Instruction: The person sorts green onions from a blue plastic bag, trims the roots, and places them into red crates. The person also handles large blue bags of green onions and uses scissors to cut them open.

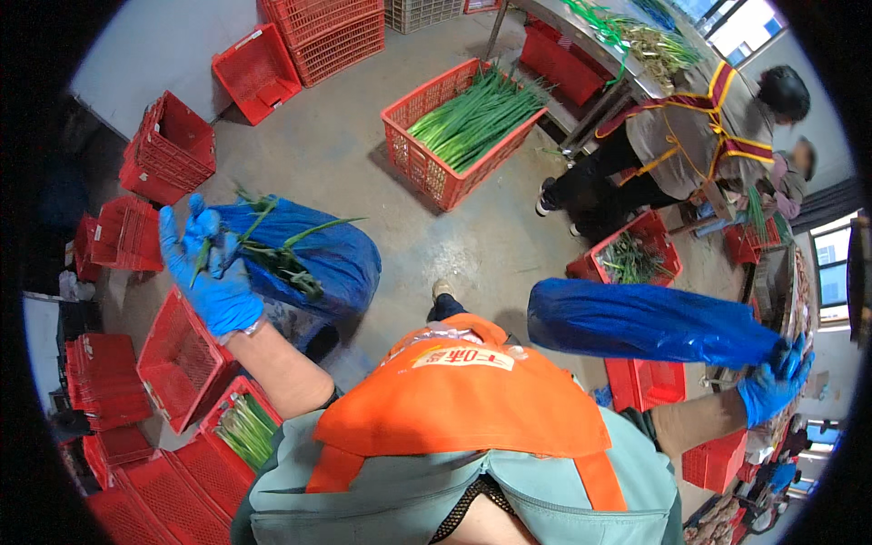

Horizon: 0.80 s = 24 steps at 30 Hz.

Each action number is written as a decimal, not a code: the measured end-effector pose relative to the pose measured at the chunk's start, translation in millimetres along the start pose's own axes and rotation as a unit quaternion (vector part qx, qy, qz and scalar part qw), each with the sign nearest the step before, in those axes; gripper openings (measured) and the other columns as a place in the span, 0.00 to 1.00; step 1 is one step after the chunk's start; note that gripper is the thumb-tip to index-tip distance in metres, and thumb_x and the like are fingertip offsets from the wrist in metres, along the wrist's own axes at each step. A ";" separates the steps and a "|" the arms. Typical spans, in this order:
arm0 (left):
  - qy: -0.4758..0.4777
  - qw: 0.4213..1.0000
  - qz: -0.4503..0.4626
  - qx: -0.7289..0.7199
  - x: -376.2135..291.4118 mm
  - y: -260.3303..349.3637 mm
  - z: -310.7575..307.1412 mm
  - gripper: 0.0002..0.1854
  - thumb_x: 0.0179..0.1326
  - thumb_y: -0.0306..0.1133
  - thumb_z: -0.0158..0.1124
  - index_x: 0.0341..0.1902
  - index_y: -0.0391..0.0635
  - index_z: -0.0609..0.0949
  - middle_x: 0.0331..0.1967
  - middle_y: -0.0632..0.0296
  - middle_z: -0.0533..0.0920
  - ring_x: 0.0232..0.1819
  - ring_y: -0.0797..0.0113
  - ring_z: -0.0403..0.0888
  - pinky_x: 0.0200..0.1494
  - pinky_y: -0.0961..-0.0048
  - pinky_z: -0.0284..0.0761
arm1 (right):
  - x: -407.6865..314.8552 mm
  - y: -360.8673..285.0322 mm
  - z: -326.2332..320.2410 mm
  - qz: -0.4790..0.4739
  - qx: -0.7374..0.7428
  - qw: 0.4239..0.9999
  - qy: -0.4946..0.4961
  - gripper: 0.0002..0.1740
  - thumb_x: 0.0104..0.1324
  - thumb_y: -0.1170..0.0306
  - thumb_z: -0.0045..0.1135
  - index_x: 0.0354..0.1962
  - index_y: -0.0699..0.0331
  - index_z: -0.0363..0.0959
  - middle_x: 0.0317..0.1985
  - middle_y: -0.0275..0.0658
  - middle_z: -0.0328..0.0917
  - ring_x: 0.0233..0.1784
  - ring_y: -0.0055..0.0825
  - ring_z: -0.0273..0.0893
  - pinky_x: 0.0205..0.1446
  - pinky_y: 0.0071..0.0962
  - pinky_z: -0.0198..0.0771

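Observation:
My left hand [211,272], in a blue glove, is raised at the left with its fingers curled around some green onion leaves [201,260]. More loose leaves [279,262] show just right of it, in front of a bulging blue plastic bag [340,252]. I cannot tell whether those leaves rest on the bag or are in the air. Far out to the right, my gloved right hand [776,388] grips the gathered end of a long blue plastic bag [640,320], which stretches sideways towards my middle.
A red crate of green onions [426,160] stands on the floor ahead. Two people [695,129] are by a metal table [579,30] at the upper right. A red crate of leaf scraps [586,262] lies beyond the right bag. Stacked red crates [109,381] line the left.

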<state>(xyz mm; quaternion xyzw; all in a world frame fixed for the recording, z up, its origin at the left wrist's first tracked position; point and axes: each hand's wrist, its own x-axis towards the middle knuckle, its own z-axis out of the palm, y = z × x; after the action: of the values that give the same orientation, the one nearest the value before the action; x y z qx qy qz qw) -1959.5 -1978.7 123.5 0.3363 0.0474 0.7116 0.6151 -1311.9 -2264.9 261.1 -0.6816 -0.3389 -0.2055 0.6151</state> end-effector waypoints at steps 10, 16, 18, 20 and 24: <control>0.387 0.834 0.287 0.270 181.2 5.1 -18.8 0.16 0.63 0.37 0.51 0.53 0.52 0.75 0.42 0.45 0.79 0.09 0.81 0.60 0.11 0.87 0.51 | 95.0 -66.3 347.1 -0.069 0.036 0.996 -0.039 0.30 0.64 0.76 0.45 0.62 0.72 0.47 0.57 0.54 0.65 0.48 0.38 0.75 0.53 0.31 0.72; 0.449 0.768 0.276 0.363 320.2 -17.3 -100.8 0.18 0.63 0.35 0.50 0.57 0.50 0.71 0.46 0.47 0.78 0.28 0.77 0.74 0.22 0.91 0.59 | 138.0 -125.5 492.2 -0.249 -0.144 0.951 -0.117 0.18 0.63 0.71 0.51 0.49 0.72 0.69 0.43 0.52 0.76 0.42 0.34 0.77 0.44 0.26 0.74; 0.414 0.787 0.250 0.383 359.6 -10.7 -139.1 0.19 0.63 0.34 0.50 0.59 0.48 0.70 0.48 0.47 0.77 0.31 0.76 0.76 0.25 0.91 0.61 | 145.8 -120.7 537.1 -0.175 -0.074 0.977 -0.094 0.19 0.64 0.72 0.48 0.51 0.71 0.67 0.47 0.53 0.73 0.46 0.35 0.75 0.48 0.29 0.73; 0.384 0.800 0.242 0.393 408.4 -8.8 -170.4 0.20 0.63 0.32 0.49 0.60 0.46 0.68 0.51 0.46 0.75 0.34 0.75 0.76 0.26 0.91 0.63 | 167.4 -106.6 574.3 -0.103 0.077 0.987 -0.096 0.19 0.67 0.73 0.43 0.54 0.70 0.65 0.54 0.52 0.69 0.53 0.34 0.72 0.58 0.33 0.68; 0.365 0.776 0.241 0.454 499.0 -29.5 -194.4 0.22 0.63 0.27 0.49 0.62 0.41 0.65 0.54 0.44 0.72 0.34 0.73 0.76 0.28 0.88 0.68 | 162.6 -135.3 673.7 -0.170 0.053 0.981 -0.072 0.18 0.62 0.77 0.47 0.51 0.70 0.67 0.54 0.52 0.69 0.52 0.35 0.73 0.61 0.34 0.66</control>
<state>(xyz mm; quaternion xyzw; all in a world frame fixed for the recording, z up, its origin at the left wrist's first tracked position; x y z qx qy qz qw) -2047.6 -1451.7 169.5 0.2919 0.5036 0.8018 0.1353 -1389.2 -1570.3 361.9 -0.5936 -0.5037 -0.2399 0.5801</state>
